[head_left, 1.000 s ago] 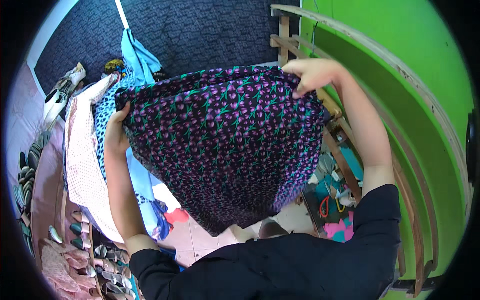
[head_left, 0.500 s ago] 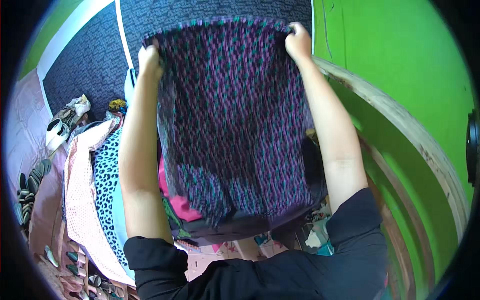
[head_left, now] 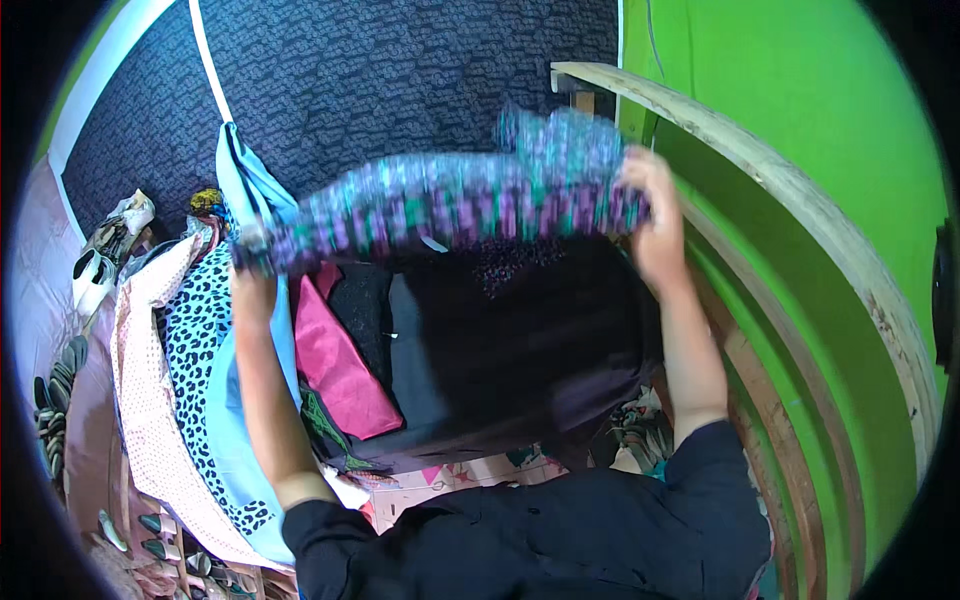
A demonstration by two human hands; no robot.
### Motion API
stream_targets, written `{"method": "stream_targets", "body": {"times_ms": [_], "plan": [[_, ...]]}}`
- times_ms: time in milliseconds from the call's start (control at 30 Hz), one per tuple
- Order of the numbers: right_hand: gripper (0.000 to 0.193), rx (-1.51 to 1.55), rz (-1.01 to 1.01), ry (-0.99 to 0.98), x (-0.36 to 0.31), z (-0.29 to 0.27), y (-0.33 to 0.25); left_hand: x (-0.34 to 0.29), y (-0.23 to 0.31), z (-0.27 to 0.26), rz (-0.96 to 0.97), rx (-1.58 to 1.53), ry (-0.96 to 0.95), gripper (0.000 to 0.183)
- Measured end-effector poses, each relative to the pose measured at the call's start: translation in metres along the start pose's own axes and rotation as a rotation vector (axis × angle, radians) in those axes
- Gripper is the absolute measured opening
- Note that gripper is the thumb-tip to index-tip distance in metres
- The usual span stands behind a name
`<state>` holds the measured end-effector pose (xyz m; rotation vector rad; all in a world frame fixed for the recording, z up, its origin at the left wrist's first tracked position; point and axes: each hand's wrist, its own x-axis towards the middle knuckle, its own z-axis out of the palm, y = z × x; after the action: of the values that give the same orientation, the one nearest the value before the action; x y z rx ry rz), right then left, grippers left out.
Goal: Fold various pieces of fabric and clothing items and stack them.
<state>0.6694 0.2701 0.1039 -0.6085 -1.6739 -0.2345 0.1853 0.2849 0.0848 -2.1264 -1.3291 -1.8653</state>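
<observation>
The left hand (head_left: 253,268) is grasping the left end of a purple-and-green cloth (head_left: 430,205); its grip is closing around the gathered edge, with finger detail blurring. The right hand (head_left: 655,215) is clenching the right end of the same cloth, its fingers wrapping over the edge.

The purple-and-green cloth is extending between both hands as a wide, blurred band, positioned above the far part of a black cloth (head_left: 520,345). A bunched portion is rising near the right hand. A dark, purple-speckled portion is showing below the band, against the black cloth.

A pink cloth (head_left: 340,370) is lying on the left part of the black cloth. A green patterned cloth (head_left: 330,435) is showing near the pink cloth's lower end. Left of these, a light blue cloth (head_left: 235,400), a spotted cloth (head_left: 195,310) and a pale dotted cloth (head_left: 145,400) are hanging side by side.

Shoes (head_left: 60,385) are standing in a row at far left. A dark patterned wall (head_left: 400,80) is rising beyond the hands; wooden rails (head_left: 790,180) are running along a green wall (head_left: 800,90) at right.
</observation>
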Motion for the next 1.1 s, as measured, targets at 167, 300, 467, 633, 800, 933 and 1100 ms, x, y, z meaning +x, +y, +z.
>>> {"method": "stream_targets", "body": {"times_ms": [167,300,467,633,800,933,1100], "plan": [[0.050,0.063,0.562,-0.327,-0.197,0.009,-0.035,-0.198,0.010,0.023,-0.299,-0.162,-0.305,0.025],[0.050,0.031,0.866,-0.502,-0.305,0.014,-0.071,-0.319,-0.006,0.025,-0.353,0.184,-0.286,0.040],[0.049,-0.037,0.829,-0.430,-0.320,0.002,-0.083,-0.340,0.012,0.038,-0.431,0.253,-0.260,0.036],[0.049,-0.074,0.879,-0.492,-0.317,-0.011,-0.105,-0.345,0.023,0.027,-0.438,0.357,-0.451,0.038],[0.039,0.047,1.046,-0.663,-0.310,-0.026,-0.085,-0.308,0.049,0.017,-0.290,0.340,-0.348,0.050],[0.030,0.114,1.191,-0.363,-0.276,-0.026,-0.047,-0.251,0.075,0.053,-0.286,0.220,-0.130,0.028],[0.038,0.003,1.151,-0.174,-0.245,-0.001,0.034,-0.168,0.075,0.176,-0.153,-0.078,-0.324,0.017]]}}
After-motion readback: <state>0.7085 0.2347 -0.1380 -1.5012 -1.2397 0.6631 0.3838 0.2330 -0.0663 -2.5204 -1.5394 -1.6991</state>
